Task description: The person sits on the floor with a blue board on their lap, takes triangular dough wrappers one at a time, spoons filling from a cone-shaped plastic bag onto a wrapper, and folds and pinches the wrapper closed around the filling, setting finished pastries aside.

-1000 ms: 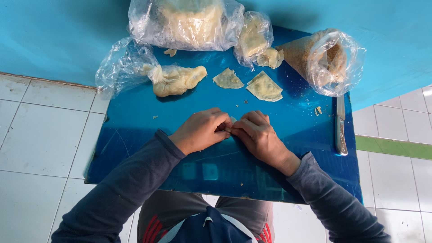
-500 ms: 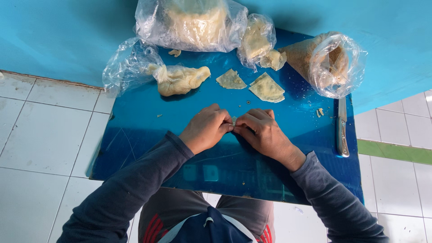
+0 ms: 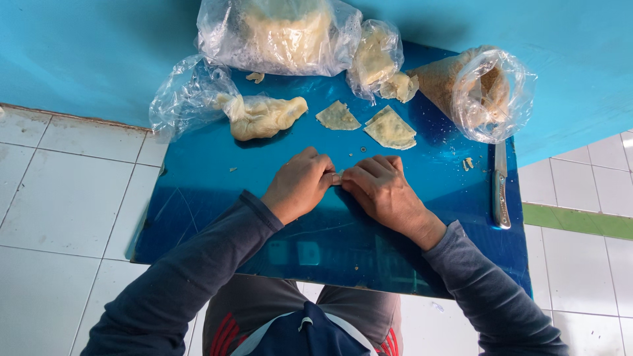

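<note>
From the head camera, looking straight down, the left hand (image 3: 300, 183) and the right hand (image 3: 381, 188) meet knuckle to knuckle at the middle of the glossy blue worktop (image 3: 198, 198), both curled closed with fingertips pinched on a small pale piece of dough (image 3: 337, 177), of which only a sliver shows between them; its shape I cannot tell. Just beyond the hands lie two flat folded triangles (image 3: 390, 129), side by side and nearly touching, which look finished, so by my reading two pieces are done and a third is in hand. Plenty seems left: a lump of dough (image 3: 264, 115) spills from an open clear bag (image 3: 181, 99) at the far left, a large bag of stacked pale sheets (image 3: 280, 33) sits at the far edge, a smaller bag (image 3: 376, 56) beside it, and a bag of brownish filling (image 3: 484, 92) stands at the right. A knife (image 3: 501, 188) lies untouched along the right edge, well apart from the hands.
</note>
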`<state>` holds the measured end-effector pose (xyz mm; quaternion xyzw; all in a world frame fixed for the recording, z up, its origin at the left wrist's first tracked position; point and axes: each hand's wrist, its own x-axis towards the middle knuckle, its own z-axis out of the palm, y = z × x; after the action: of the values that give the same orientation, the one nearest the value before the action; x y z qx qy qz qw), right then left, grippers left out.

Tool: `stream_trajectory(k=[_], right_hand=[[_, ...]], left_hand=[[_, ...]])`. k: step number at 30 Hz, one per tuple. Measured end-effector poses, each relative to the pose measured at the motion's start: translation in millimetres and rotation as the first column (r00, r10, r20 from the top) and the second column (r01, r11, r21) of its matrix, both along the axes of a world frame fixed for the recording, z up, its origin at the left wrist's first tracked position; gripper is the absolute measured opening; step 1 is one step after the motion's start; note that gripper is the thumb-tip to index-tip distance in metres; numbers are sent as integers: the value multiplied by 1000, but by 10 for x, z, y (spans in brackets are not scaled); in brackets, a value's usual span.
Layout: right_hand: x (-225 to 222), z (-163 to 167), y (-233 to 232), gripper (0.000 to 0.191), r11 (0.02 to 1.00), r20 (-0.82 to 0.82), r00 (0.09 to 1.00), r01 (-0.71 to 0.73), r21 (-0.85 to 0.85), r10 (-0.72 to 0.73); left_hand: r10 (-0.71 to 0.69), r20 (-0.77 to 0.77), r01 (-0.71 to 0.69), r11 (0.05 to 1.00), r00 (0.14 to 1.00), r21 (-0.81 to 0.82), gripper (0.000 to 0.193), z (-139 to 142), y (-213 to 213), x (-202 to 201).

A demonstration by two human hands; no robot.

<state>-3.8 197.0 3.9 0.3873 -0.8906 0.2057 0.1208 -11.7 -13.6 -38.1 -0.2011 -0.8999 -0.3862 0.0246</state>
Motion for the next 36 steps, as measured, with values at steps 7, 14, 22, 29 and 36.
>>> stream_trajectory(k=[7, 14, 22, 29, 36], right_hand=[[71, -36, -82, 16, 997, -172, 985, 46, 59, -35], [145, -79, -194, 35, 969, -276, 958, 135, 205, -75], [11, -75, -238, 60, 975, -85, 987, 150, 161, -138], [-20, -76, -94, 57, 993, 151, 983, 114, -21, -109], [-50, -151, -60, 33, 977, 204, 971, 159, -146, -127]], left_hand=[[-38, -226, 21, 997, 973, -77, 12, -33, -18, 35], [-60, -381, -26, 976, 923, -217, 14, -58, -56, 39], [-41, -305, 13, 995, 952, -94, 13, 7, -77, 1], [-36, -309, 1, 994, 950, -111, 15, 1, -89, 8], [-62, -324, 43, 997, 944, -66, 17, 1, -115, 44]])
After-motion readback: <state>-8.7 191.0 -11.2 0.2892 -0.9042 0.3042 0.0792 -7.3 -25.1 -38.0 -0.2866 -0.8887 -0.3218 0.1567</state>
